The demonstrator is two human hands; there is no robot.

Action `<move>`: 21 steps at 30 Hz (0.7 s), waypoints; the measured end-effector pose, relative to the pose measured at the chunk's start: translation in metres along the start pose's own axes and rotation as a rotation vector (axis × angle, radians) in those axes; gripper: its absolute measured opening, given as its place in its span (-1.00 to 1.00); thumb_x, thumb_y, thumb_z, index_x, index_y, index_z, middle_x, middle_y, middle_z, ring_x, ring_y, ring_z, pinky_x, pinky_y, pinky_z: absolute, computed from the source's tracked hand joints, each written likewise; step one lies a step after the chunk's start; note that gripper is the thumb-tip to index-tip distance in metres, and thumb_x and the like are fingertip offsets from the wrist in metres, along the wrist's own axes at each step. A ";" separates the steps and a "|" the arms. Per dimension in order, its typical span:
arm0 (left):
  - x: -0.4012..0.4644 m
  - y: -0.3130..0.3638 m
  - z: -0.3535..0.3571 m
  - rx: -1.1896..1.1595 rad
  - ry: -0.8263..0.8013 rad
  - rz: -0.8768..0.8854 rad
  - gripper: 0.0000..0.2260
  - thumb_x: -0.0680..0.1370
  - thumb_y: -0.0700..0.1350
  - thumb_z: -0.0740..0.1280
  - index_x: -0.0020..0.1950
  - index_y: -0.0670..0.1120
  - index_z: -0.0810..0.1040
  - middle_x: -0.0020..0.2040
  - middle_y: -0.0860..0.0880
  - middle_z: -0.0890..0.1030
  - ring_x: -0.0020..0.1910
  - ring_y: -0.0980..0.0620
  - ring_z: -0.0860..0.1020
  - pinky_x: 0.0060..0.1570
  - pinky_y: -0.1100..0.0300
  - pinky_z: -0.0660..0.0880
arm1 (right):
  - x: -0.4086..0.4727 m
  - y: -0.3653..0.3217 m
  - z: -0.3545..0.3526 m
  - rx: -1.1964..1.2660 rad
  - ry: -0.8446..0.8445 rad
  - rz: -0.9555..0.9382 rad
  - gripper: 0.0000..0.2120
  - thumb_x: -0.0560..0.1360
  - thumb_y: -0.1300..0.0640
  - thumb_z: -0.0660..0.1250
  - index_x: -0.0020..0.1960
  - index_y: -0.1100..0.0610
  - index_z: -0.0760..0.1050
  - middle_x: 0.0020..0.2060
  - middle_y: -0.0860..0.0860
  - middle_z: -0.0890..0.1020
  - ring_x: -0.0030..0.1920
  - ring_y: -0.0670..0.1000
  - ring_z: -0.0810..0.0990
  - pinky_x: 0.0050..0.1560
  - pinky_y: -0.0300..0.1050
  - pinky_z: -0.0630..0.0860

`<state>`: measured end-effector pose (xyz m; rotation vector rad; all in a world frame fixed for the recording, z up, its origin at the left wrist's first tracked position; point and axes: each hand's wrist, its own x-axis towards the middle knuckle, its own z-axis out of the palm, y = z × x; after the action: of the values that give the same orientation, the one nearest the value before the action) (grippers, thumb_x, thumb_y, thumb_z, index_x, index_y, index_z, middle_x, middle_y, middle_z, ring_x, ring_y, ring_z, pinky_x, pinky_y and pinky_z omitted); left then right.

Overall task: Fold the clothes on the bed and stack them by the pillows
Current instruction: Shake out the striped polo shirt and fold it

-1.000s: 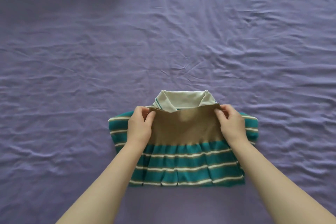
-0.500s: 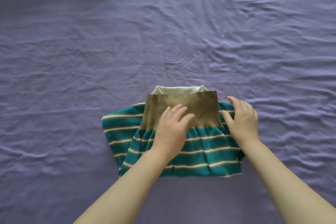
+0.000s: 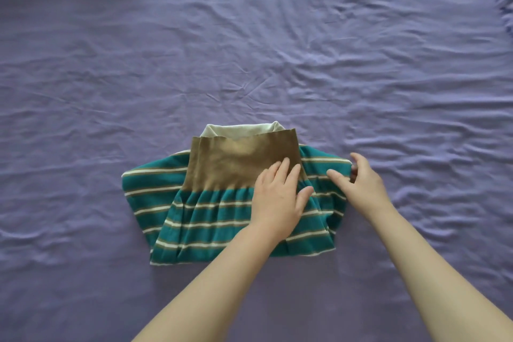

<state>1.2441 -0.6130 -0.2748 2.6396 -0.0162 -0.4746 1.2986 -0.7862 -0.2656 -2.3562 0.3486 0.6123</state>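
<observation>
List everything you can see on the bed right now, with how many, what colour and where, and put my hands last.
striped shirt: one, teal with cream and tan stripes, partly folded, centre of the bed.
brown band: one, brown, folded up over the shirt's upper middle.
collar: one, cream, showing just beyond the brown band.
bedsheet: one, purple, wrinkled, filling the view.
left hand: one, resting flat on the shirt, fingertips on the brown band's right end.
right hand: one, at the shirt's right sleeve edge, thumb on the fabric.
</observation>
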 end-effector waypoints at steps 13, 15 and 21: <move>-0.029 0.014 -0.065 -1.638 -0.247 -0.369 -0.19 0.31 0.53 0.02 0.50 0.22 0.15 0.43 0.07 0.39 0.40 0.04 0.37 0.43 -0.06 0.23 | -0.081 -0.089 0.011 0.823 -0.570 0.037 -0.57 0.57 -0.19 -0.07 0.25 -0.22 0.48 0.17 -0.18 0.59 0.18 -0.20 0.53 0.11 -0.10 0.45; -0.042 -0.006 -0.078 -1.688 -0.203 -0.348 -0.23 0.35 0.52 0.00 0.50 0.21 0.18 0.42 0.02 0.42 0.39 0.00 0.39 0.41 -0.10 0.26 | -0.092 -0.109 0.018 0.838 -0.641 0.028 -0.58 0.56 -0.19 -0.08 0.24 -0.23 0.47 0.17 -0.19 0.59 0.19 -0.19 0.53 0.17 -0.04 0.40; -0.080 -0.083 -0.117 -1.793 0.020 -0.370 -0.32 0.48 0.44 0.01 0.42 0.04 0.38 0.32 -0.12 0.52 0.32 -0.11 0.48 0.35 -0.12 0.32 | -0.120 -0.173 0.074 0.909 -0.806 0.057 -0.63 0.57 -0.16 -0.03 0.08 -0.26 0.55 0.03 -0.18 0.66 0.12 -0.10 0.58 0.11 0.01 0.48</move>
<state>1.2025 -0.4803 -0.1876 0.8609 0.6003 -0.2893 1.2400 -0.5982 -0.1593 -1.1249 0.2385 1.0816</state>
